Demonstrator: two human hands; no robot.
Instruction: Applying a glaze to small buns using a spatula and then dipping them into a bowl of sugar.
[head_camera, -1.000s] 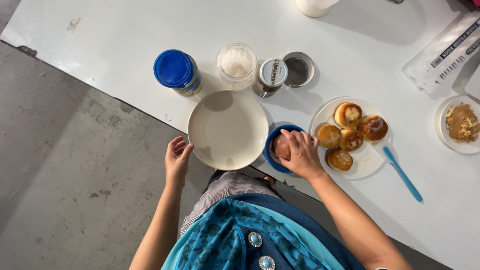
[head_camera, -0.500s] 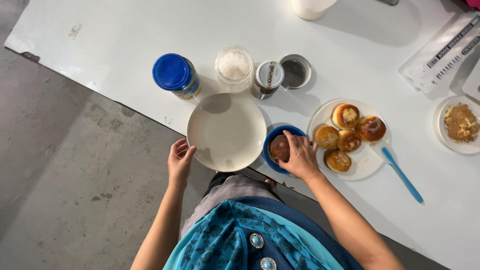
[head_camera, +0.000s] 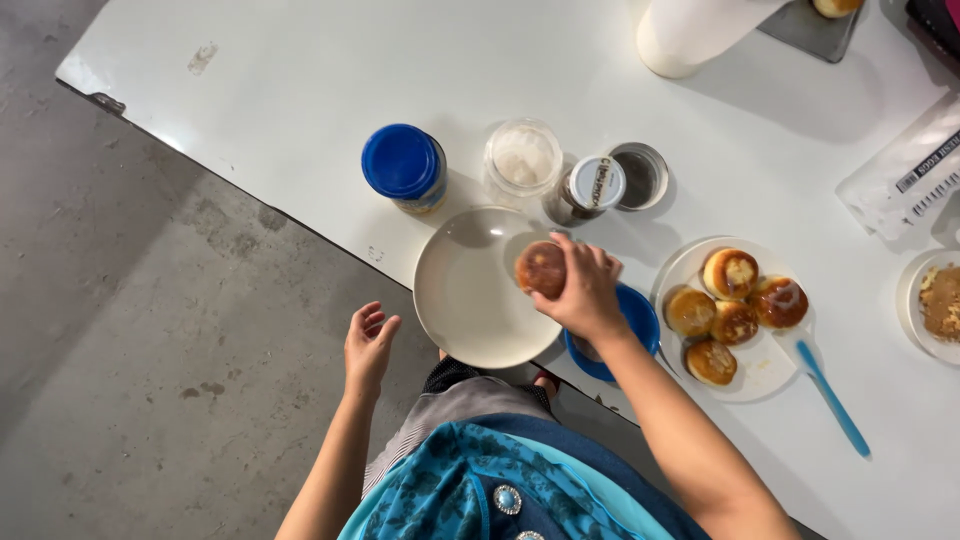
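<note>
My right hand (head_camera: 584, 293) grips a round golden-brown bun (head_camera: 541, 268) and holds it over the right side of an empty cream plate (head_camera: 470, 290) at the table's near edge. Under my right wrist sits a blue bowl (head_camera: 637, 318), partly hidden. My left hand (head_camera: 368, 341) hovers off the table edge just left of the plate, fingers loosely apart and holding nothing. To the right a white plate (head_camera: 687, 276) carries several more browned buns (head_camera: 733, 273).
Behind the cream plate stand a blue-lidded jar (head_camera: 404, 165), a clear jar of white powder (head_camera: 521, 157), a small white-capped jar (head_camera: 594, 184) and a dark cup (head_camera: 640, 175). A blue spoon (head_camera: 832, 398), a white roll (head_camera: 690, 32), a packet (head_camera: 905, 175) and another food plate (head_camera: 936, 305) lie right.
My right hand has lifted a bun out of the blue bowl and carried it left over the cream plate. My left hand has let go of the plate's rim and drawn back.
</note>
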